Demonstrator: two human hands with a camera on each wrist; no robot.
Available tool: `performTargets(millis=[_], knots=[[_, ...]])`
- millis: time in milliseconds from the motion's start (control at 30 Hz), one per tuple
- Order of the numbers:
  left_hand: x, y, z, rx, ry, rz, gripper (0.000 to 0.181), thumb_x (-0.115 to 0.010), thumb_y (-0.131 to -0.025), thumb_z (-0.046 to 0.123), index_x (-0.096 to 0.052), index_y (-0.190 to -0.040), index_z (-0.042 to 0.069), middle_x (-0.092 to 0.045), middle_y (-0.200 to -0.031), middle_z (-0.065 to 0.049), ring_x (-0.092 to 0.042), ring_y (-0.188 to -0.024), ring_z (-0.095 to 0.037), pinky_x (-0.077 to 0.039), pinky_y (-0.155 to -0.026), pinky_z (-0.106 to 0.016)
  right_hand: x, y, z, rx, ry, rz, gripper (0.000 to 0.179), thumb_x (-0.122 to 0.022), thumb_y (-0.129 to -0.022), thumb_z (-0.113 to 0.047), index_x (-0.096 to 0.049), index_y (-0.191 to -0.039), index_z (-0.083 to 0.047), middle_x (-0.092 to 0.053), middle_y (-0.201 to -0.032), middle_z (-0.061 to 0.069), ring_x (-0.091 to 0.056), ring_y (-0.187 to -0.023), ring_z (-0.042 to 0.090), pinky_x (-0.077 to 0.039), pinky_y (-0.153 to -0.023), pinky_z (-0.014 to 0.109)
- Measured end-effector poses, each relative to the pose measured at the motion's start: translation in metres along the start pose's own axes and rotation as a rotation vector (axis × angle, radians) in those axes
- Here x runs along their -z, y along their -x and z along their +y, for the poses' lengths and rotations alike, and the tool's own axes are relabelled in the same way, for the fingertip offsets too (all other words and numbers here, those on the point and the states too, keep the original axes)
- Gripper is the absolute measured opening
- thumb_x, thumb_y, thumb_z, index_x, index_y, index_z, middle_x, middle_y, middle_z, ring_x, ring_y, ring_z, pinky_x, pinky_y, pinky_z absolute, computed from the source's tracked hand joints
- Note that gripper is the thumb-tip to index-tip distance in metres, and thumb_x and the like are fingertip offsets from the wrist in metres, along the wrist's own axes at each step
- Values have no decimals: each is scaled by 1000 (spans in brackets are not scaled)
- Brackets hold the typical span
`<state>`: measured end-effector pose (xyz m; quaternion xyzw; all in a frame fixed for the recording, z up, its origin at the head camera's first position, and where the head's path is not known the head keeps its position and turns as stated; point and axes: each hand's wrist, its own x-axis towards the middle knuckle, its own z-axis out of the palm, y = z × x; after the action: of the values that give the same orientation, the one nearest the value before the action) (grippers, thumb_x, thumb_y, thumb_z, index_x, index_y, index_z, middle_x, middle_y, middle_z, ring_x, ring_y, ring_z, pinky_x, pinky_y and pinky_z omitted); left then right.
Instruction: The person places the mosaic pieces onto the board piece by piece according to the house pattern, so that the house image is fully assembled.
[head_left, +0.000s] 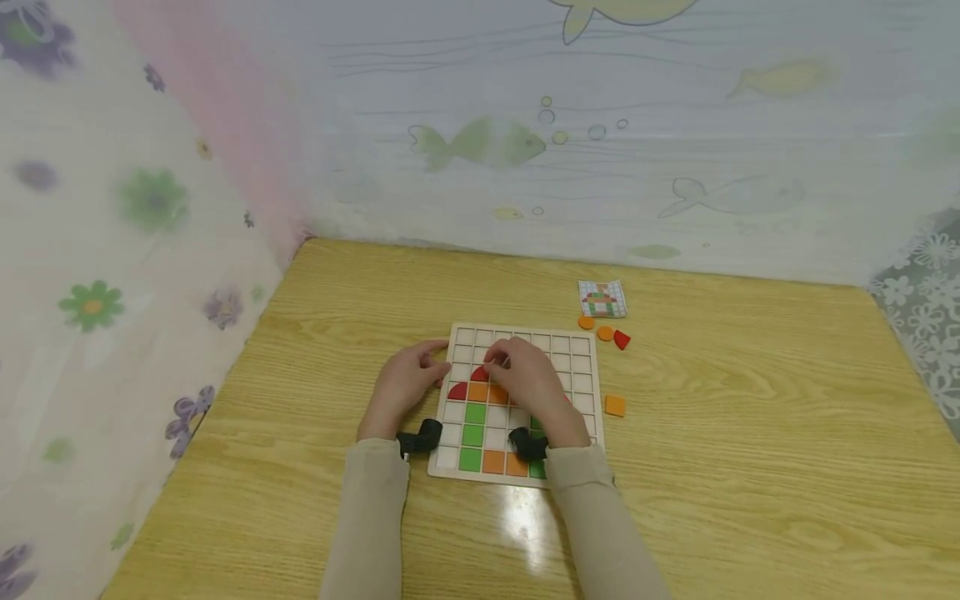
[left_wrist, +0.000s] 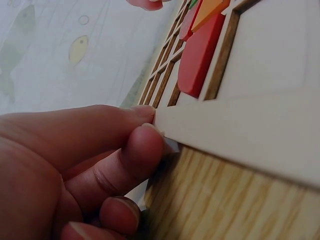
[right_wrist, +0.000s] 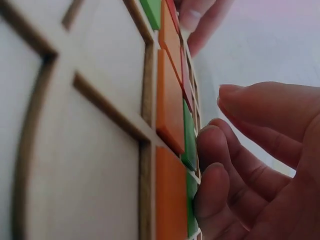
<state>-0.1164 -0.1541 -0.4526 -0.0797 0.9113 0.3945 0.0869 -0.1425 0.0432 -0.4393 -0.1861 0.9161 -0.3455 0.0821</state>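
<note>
A square wooden grid board [head_left: 588,367] lies on the table with red, orange and green flat pieces set in some cells. At its left edge my left hand [head_left: 405,383] pinches the rim between thumb and finger; the left wrist view shows the fingertips [left_wrist: 147,135] at that edge. Over the middle of the board is my right hand [head_left: 528,383], its fingertips beside a red quarter-round piece [head_left: 478,374]. In the right wrist view the right hand [right_wrist: 260,165] has thumb and fingers apart, near green pieces [right_wrist: 189,135], with nothing visible between them.
Right of the board lie an orange square [head_left: 615,406], two orange discs [head_left: 605,333] and a red quarter-round [head_left: 622,340]. A small pattern card [head_left: 602,298] lies behind them. Patterned curtains [head_left: 480,167] bound the wooden table [head_left: 750,417] at the back and left.
</note>
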Motion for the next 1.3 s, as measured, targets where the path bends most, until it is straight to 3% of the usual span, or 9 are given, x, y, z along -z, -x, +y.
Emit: performTargets(millis=[400,600,1000,1300], knots=[[-3,0,1,5,13,2,40,-60,-85,30,-53,-124,25,-59,-71,2,-50,-68,-16,-36,-65,-31,21,5,22,-90,-67,64,13,-56,-88,-28,-63,-93,-19,-58,-88,-4,-50,-78,15,-43,-70,30],[-5,0,-2,9,7,-3,40,-60,-85,32,-54,-123,26,-57,-76,2,-49,-70,-16,-37,-65,-30,28,9,31,-142,-87,51,16,-55,-88,-30,-64,-96,-18,-60,-91,-3,-51,-81,16,-43,-73,33],[-5,1,-6,33,32,-7,40,-59,-86,31,-52,-125,27,-59,-72,1,-51,-68,-17,-36,-67,-31,41,17,53,-127,-40,58,17,-54,-89,-28,-63,-97,-15,-59,-95,0,-52,-84,18,-43,-76,34],[-1,0,-2,16,28,-3,40,-60,-85,33,-53,-124,27,-57,-75,0,-49,-69,-18,-37,-64,-31,59,26,70,-190,-70,75,22,-52,-90,-32,-61,-102,-16,-59,-98,0,-52,-88,20,-43,-77,36]])
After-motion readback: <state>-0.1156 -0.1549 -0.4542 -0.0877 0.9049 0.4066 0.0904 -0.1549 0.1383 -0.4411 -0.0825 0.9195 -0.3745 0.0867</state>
